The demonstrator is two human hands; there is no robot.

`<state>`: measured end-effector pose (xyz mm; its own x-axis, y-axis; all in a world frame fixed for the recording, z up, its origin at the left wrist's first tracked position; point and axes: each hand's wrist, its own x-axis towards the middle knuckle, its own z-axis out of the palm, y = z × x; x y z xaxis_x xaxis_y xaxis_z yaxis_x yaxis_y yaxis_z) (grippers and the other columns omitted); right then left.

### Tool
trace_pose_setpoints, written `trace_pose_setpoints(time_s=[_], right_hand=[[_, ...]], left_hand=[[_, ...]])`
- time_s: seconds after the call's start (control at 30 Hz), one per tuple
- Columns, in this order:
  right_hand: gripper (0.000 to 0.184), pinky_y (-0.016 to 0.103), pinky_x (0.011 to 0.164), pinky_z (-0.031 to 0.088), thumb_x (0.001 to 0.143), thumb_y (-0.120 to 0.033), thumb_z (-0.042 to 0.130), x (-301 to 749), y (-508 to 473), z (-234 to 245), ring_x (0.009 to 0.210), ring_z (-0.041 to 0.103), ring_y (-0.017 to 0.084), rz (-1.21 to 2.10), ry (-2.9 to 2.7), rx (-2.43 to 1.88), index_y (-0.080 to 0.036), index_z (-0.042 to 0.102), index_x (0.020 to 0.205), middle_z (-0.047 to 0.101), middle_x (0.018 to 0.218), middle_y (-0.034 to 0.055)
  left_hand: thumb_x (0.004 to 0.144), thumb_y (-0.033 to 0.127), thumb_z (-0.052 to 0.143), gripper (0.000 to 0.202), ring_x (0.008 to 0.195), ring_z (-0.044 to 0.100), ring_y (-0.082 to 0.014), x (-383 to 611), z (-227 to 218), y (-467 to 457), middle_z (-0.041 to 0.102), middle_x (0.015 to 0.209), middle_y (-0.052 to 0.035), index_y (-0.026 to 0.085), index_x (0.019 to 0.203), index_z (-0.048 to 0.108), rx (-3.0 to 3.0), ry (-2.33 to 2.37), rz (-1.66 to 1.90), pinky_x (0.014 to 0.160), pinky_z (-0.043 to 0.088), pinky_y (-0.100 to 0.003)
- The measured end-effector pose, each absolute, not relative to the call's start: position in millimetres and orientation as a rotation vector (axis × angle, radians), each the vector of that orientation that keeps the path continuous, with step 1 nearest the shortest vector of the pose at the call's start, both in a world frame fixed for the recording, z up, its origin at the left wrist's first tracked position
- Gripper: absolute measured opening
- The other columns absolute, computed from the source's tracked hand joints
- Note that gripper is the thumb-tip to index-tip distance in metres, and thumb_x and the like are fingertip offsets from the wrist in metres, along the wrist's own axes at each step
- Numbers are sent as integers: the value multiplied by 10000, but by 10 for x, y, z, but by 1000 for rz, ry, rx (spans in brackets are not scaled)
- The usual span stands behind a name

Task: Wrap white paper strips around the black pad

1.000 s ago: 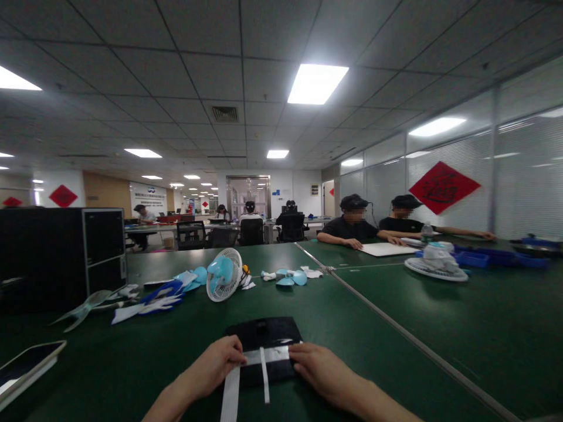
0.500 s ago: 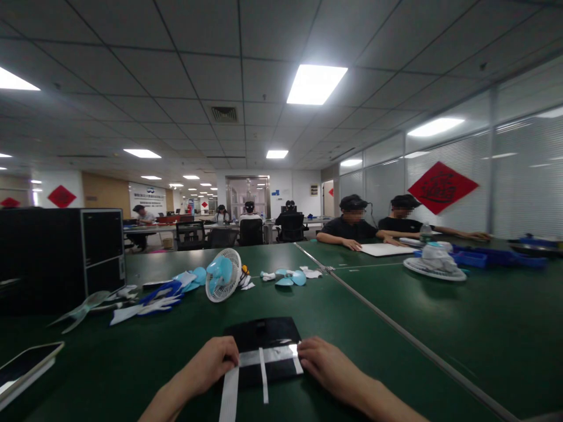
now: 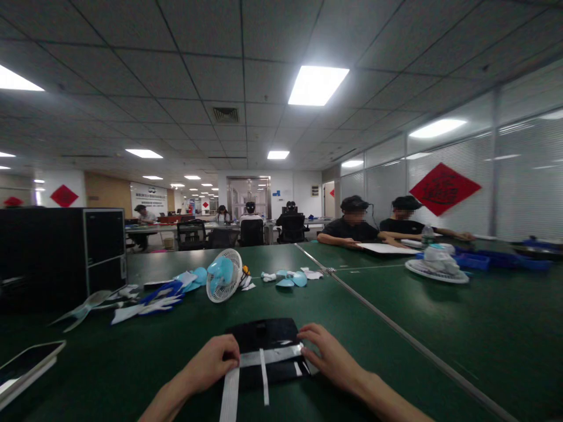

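Observation:
A flat black panel [image 3: 264, 331] lies on the green table in front of me, its exact kind unclear. A silvery strip [image 3: 277, 355] runs across it, and a narrow white strip [image 3: 264, 375] crosses that and hangs past the near edge. My left hand [image 3: 215, 358] is closed at the panel's left side, pinching the top of a wide white strap [image 3: 230, 392] that trails toward me. At the right edge, my right hand [image 3: 328, 354] has its fingers apart, the thumb close to the silvery strip's end. Whether that thumb touches the strip I cannot tell.
Ahead are a fan [image 3: 223, 275], blue fan blades [image 3: 292, 278] and blue-and-white gloves [image 3: 156, 302]. A black computer case [image 3: 103, 249] stands left, near a phone-like device [image 3: 30, 366]. Two people sit at right behind a white board [image 3: 387, 249]; a white fan grille [image 3: 437, 272] lies nearer.
My right hand has loosened and its fingers have spread, lifting slightly at the panel's right edge. My left hand keeps its pinch on the strap. A co-worker's arm at right has drawn in.

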<state>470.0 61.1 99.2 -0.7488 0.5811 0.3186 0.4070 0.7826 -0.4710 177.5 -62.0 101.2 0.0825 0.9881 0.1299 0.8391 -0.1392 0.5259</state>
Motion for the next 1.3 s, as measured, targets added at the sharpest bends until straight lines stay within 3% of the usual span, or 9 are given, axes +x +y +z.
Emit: trace_pose_setpoints(time_s=[0.2,0.53,0.77,1.2,1.3], right_hand=[[376,348,997,399,817,-320,570,4462,806,996,1139,520,221,520,-2531,-761,-212,619,1173,571,1223,71],[498,347,941,428,722,-293,671,3603,1069,1163,1111,565,262,402,-2743,-788,-187,605,1205,624,1207,100],[410,260,780,478,657,-321,732,3444,1181,1110,937,643,229,409,-2774,-815,-205,707,1050,710,1049,58],[349,285,675,409,704,-366,605,5130,1732,1148,854,630,247,165,-2338,-1392,-108,694,923,703,927,139],[340,269,655,410,690,-403,614,5628,1909,1090,849,647,236,171,-2217,-1591,-158,695,912,709,929,105]], left_hand=[[824,328,446,263,862,589,-163,1567,961,-468,652,922,-28,188,847,667,2018,2081,848,784,425,-250],[803,331,468,283,953,613,-215,871,975,-198,683,1010,-63,189,922,682,1860,2469,522,808,427,-280],[837,311,397,348,1029,593,-218,575,634,-308,644,1099,-85,170,1044,639,1746,2617,573,860,442,-305],[807,329,441,353,999,596,-231,345,461,-301,634,1070,-93,174,1048,647,1770,2582,532,867,459,-329],[802,352,442,369,1019,587,-241,355,463,-302,628,1091,-94,178,1057,645,1747,2566,533,861,466,-332]])
